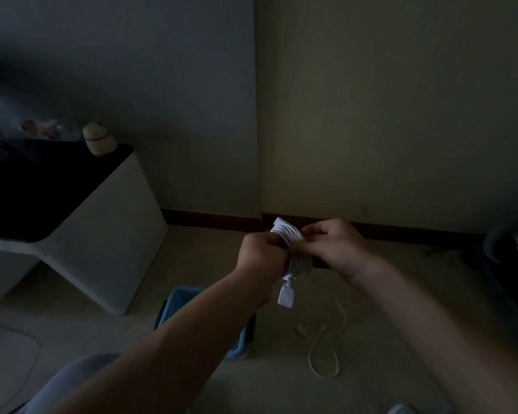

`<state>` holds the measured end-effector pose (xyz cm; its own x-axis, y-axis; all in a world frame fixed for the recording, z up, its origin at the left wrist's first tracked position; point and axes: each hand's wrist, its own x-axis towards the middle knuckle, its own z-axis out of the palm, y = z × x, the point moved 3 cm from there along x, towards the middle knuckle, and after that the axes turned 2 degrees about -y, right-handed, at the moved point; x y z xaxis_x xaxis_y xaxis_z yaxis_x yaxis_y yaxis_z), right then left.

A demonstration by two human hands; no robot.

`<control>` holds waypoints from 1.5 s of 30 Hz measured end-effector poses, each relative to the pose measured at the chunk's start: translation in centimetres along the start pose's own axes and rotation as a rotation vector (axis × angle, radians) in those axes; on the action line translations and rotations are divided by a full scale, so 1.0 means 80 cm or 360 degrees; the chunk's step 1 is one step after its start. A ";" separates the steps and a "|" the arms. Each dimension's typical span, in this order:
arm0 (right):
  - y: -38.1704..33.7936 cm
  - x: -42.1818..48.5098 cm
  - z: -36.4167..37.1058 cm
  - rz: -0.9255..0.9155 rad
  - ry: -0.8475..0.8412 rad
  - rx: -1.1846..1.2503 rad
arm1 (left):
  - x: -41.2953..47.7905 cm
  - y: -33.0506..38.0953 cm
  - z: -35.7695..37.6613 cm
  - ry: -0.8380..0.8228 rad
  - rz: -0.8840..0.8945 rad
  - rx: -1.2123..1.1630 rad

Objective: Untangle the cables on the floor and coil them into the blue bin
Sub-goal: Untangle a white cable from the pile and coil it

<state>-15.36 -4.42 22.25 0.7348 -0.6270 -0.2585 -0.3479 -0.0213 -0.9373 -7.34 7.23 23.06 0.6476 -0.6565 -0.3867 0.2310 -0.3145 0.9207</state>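
- The floor (pixel 102 333) is pale and dim. The task's things lie near its middle, in front of the wall corner.
- A white cabinet (pixel 111 234) with a dark top stands at the floor's left side. The small things on top of it are too dark to name.
- The blue bin (pixel 177 300) sits on the floor just right of the cabinet. The left forearm crosses over it, so only its left wall and part of the rim show, and I cannot tell what is inside.
- The left hand (pixel 259 252) has its fingers curled round 1 side of the white cable (pixel 290 237), which is held up in the air above the bin as a coil of several loops.
- The right hand (pixel 329 243) pinches the coil's other side with thumb and fingers. Where its fingertips land is hidden.
- The coil looks light and limp, likely to spring open if let go. It is best held across all the loops at the middle.
- A thin cable (pixel 325 375) lies loose on the floor right of the bin, in 1 open loop, and looks easy to lift by an end.
- A plug (pixel 286 294) hangs free below the coil.
- Another line (pixel 33 342) at the floor's left edge is cut off.
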 end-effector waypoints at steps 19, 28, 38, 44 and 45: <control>0.005 0.010 -0.007 0.0072 0.0047 0.0331 | 0.006 0.019 0.004 -0.0399 0.0344 0.0354; 0.004 0.010 -0.027 0.0114 -0.0092 0.0431 | 0.001 0.031 -0.029 -0.0398 0.0470 0.0589; 0.004 0.011 -0.016 0.0089 -0.0251 0.0610 | -0.004 0.029 -0.029 -0.0075 0.0780 0.1098; 0.012 0.015 -0.021 0.0093 -0.0257 0.0522 | -0.004 0.033 -0.031 -0.0240 0.0842 0.1317; 0.012 0.016 -0.021 0.0096 -0.0264 0.0497 | -0.004 0.034 -0.031 -0.0279 0.0870 0.1352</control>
<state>-15.75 -6.52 21.38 0.8119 -0.4844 -0.3257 -0.2175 0.2667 -0.9389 -5.15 8.30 25.84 0.3789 -0.9254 0.0097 -0.6988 -0.2791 0.6586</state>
